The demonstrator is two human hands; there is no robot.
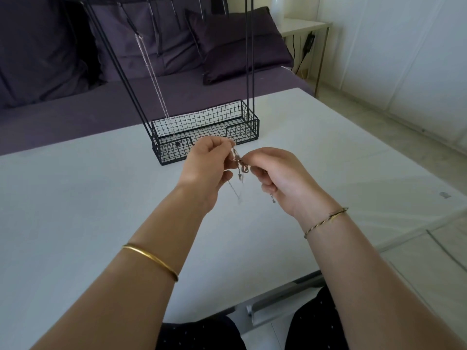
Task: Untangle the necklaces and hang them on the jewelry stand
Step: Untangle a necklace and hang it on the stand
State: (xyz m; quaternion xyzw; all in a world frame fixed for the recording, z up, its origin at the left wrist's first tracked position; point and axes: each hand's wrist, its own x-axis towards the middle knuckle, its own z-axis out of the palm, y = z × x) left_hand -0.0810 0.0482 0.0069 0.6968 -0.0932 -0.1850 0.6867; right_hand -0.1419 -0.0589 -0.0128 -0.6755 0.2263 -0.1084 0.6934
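Both hands up over the counter (pixel 75 198): left hand (pixel 207 170) and right hand (pixel 280 180) each pinching the tangled necklaces (pixel 240 165) between them, jewelry stand (pixel 204 132) just beyond.

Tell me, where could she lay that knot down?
Bare white table lies left of the left hand and right of the right hand. It is crowded ahead, where the jewelry stand sits just beyond the tangled necklaces.

You have nothing to read here: no text, label, brand, number or sign shows legibly on anything in view.
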